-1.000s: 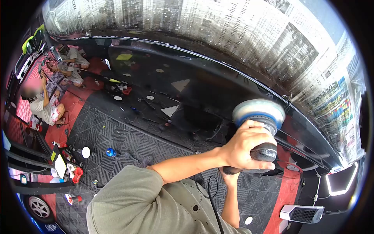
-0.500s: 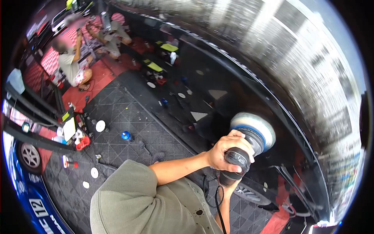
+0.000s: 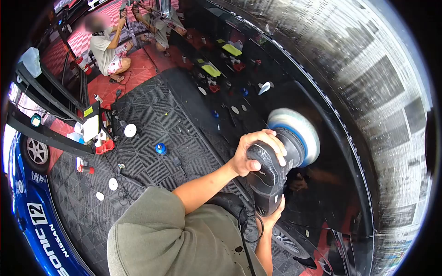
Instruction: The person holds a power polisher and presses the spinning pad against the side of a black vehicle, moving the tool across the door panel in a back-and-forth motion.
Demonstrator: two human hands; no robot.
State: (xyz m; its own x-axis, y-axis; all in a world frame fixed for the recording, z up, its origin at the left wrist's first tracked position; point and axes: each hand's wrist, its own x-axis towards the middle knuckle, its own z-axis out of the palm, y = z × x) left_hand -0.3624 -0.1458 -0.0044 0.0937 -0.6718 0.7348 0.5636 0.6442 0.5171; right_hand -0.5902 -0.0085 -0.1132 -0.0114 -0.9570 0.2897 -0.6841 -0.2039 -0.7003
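Observation:
A black polisher (image 3: 267,177) with a white round pad (image 3: 294,133) on a blue-rimmed backing plate is in front of me, the pad against or very close to the glossy black car panel (image 3: 331,193). My left hand (image 3: 258,152) is wrapped over the polisher's head, its thumb on the near side. Lower down, my right hand (image 3: 271,216) grips the rear of the body, with part of its fingers hidden behind it. A dark power cord (image 3: 244,230) hangs from the tool's back end in a loop beside my right forearm.
Newspaper (image 3: 391,87) covers the area beyond the panel's edge. On the grey tile floor (image 3: 152,106) lie a blue bottle (image 3: 160,148), white round pads (image 3: 130,130) and a red caddy (image 3: 105,146). A blue car (image 3: 37,216) stands at left; another person (image 3: 108,50) crouches at upper left.
The polisher and both hands have shifted left and slightly up in view, and the tool's body now shows more of its length. The view itself has also turned. Both hands keep their hold.

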